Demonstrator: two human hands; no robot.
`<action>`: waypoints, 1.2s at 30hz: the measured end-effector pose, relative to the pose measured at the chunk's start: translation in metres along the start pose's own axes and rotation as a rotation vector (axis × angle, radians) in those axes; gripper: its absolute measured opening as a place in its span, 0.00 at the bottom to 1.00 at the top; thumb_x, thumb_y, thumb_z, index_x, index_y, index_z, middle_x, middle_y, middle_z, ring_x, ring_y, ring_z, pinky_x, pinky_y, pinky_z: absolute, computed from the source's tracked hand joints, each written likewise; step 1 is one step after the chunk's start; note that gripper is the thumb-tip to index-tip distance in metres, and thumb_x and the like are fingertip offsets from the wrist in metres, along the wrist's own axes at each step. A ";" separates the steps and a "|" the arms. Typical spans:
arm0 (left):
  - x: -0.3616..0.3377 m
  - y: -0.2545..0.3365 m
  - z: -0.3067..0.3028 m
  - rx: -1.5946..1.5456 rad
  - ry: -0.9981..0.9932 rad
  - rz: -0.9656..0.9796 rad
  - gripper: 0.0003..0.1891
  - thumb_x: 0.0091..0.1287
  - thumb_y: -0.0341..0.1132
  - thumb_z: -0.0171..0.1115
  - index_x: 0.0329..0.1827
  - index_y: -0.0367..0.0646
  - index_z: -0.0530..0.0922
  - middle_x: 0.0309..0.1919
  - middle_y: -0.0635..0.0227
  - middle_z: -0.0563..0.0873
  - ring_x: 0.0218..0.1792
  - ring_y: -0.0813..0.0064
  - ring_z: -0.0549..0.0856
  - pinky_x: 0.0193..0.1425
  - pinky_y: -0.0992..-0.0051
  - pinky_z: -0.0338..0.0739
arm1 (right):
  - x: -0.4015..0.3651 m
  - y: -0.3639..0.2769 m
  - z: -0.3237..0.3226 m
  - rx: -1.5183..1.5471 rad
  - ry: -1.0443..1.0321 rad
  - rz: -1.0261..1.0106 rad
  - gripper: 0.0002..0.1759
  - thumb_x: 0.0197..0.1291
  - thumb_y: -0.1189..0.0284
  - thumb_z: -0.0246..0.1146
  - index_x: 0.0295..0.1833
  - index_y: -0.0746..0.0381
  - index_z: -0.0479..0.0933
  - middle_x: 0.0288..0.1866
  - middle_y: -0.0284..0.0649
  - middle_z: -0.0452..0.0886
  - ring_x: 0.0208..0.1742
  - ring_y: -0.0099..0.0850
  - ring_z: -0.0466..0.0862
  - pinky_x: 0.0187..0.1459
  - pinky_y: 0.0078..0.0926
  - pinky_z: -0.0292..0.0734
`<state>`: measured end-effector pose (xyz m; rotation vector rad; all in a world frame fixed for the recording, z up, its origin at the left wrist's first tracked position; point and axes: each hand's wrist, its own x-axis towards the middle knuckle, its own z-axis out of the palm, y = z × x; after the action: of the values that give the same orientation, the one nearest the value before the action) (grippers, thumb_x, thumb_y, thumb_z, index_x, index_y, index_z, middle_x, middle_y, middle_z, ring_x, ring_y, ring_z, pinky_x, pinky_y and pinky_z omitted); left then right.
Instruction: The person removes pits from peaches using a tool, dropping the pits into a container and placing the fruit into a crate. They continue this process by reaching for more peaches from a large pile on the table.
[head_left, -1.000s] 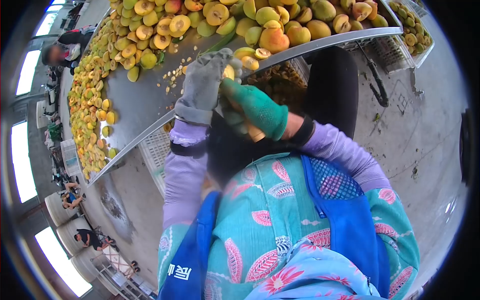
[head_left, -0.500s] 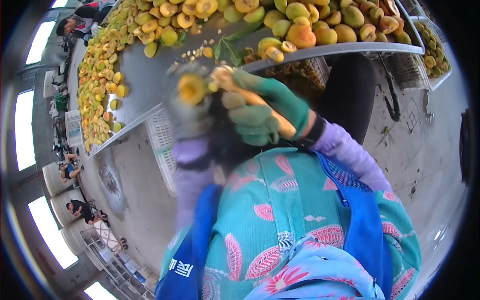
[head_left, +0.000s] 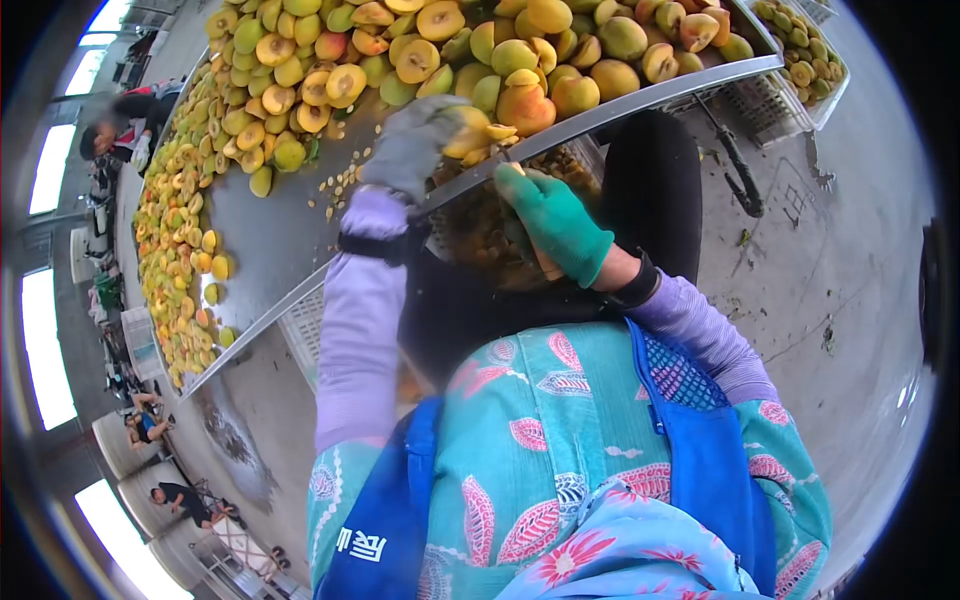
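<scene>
My left hand (head_left: 408, 148), in a grey glove, is at the metal table's front edge. Its fingers close around a yellow peach half (head_left: 468, 132), partly hidden by the glove. Just right of it, below the rim, my right hand (head_left: 560, 222) wears a green glove and is closed around a wooden-handled tool (head_left: 548, 265). Most of the tool is covered by the fingers, and its working end is hard to make out. Halved and whole peaches (head_left: 525, 105) lie directly beyond both hands.
The metal table (head_left: 262, 238) carries a big heap of cut peaches (head_left: 290, 85) and scattered pale bits (head_left: 340, 185). Underneath is a container of brown scraps (head_left: 490, 235). A crate of fruit (head_left: 800, 60) stands at right. Other people (head_left: 185, 505) sit at far left.
My left hand has moved up and away from my body to the fruit at the table edge. My right hand has shifted slightly right and down, still with the wooden-handled tool. The view has tilted.
</scene>
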<state>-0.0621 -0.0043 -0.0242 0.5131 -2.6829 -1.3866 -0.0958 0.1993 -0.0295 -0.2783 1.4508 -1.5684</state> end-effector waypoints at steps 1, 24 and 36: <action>-0.006 -0.003 -0.008 -0.065 0.031 0.044 0.16 0.70 0.36 0.58 0.58 0.40 0.79 0.53 0.58 0.84 0.50 0.69 0.85 0.55 0.73 0.79 | 0.007 0.008 0.003 -0.124 0.031 -0.188 0.23 0.72 0.51 0.49 0.41 0.62 0.70 0.25 0.40 0.77 0.25 0.36 0.79 0.27 0.33 0.73; -0.063 0.014 0.034 -0.401 0.793 0.185 0.16 0.77 0.38 0.48 0.46 0.34 0.81 0.41 0.65 0.85 0.36 0.78 0.80 0.42 0.79 0.76 | 0.019 0.015 0.054 -0.452 0.030 -0.387 0.26 0.71 0.53 0.50 0.45 0.69 0.71 0.28 0.58 0.79 0.31 0.52 0.82 0.30 0.44 0.75; -0.050 0.021 0.017 -0.469 0.525 -0.084 0.17 0.74 0.39 0.52 0.47 0.32 0.81 0.36 0.59 0.87 0.33 0.71 0.86 0.40 0.75 0.82 | 0.014 -0.001 0.062 0.358 -0.213 0.251 0.29 0.70 0.45 0.48 0.38 0.62 0.74 0.16 0.35 0.69 0.13 0.25 0.70 0.14 0.25 0.65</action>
<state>-0.0240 0.0370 -0.0130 0.8049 -1.8754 -1.5638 -0.0593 0.1484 -0.0177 -0.0469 0.9792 -1.5080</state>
